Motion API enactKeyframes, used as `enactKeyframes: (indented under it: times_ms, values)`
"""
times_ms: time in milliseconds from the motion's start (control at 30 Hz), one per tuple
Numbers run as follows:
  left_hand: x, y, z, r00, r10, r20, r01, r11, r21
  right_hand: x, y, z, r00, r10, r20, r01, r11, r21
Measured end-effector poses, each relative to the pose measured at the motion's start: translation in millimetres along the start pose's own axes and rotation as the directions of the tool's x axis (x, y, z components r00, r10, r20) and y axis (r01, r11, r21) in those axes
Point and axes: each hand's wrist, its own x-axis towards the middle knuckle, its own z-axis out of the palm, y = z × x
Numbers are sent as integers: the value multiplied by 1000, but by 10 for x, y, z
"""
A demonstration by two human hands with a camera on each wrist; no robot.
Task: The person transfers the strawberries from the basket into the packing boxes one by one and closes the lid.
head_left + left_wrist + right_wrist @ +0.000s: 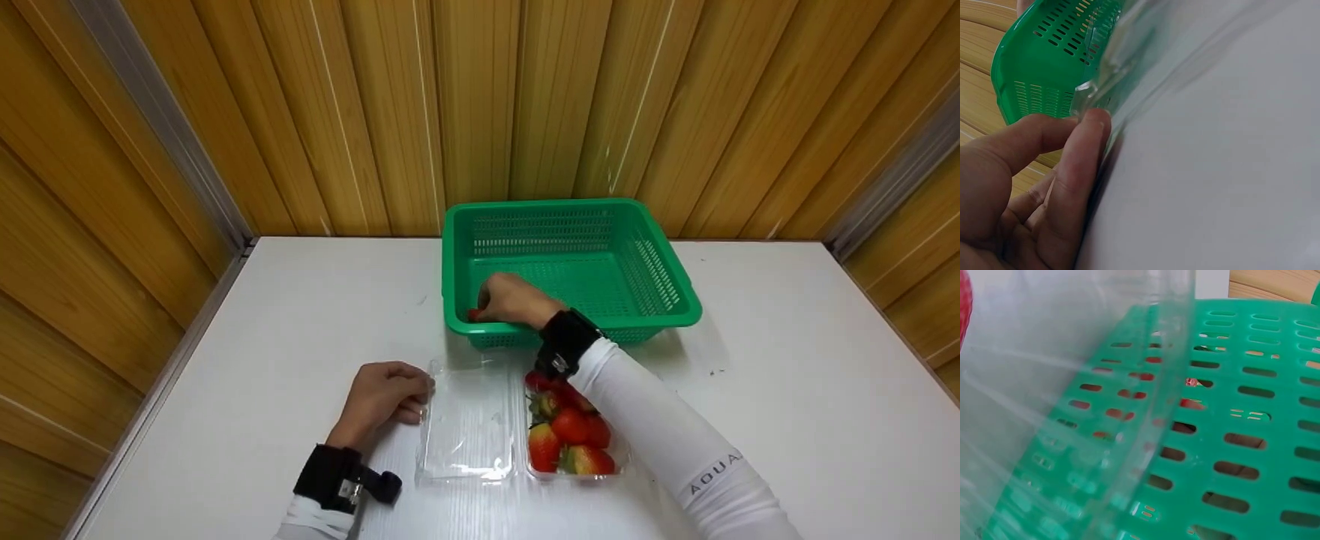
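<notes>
A clear plastic clamshell lies open on the white table [787, 390]. Its right half [570, 439] holds several red strawberries, and its empty lid [469, 427] lies flat on the left. My left hand [414, 397] holds the lid's left edge with curled fingers; in the left wrist view the thumb and a finger [1086, 140] press on the lid's corner [1092, 87]. My right hand [486, 304] reaches into the front left corner of the green basket [660, 225], fingers curled around a strawberry [473, 315]. Red shows through the basket's slots [1190, 403].
The green basket stands at the back of the table against a wooden panelled wall [375, 112]. Wooden walls close in the left and right sides too. Bare white table lies on both sides of the basket and clamshell.
</notes>
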Motion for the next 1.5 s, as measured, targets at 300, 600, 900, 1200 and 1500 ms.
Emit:
enactKeyframes:
  times_ms: [300, 600, 900, 1200, 1500]
  values:
    - [-7, 21, -8, 1000, -7, 7, 7, 1000, 12, 1, 2, 1, 1000, 24, 10, -24, 1000, 3]
    - [0, 16, -7, 1000, -11, -5, 11, 1000, 22, 7, 11, -10, 1000, 9, -2, -9, 1000, 0]
    - [-19, 27, 5, 1000, -17, -10, 17, 1000, 12, -27, 10, -33, 999, -9, -42, 9, 1000, 8]
    - [-24, 15, -21, 1000, -16, -5, 16, 1000, 9, -104, 9, -91, 995, 3, -105, 2, 999, 49]
    - [-21, 11, -43, 1000, -17, -15, 17, 1000, 24, -208, 38, -141, 979, -24, -204, 39, 997, 69]
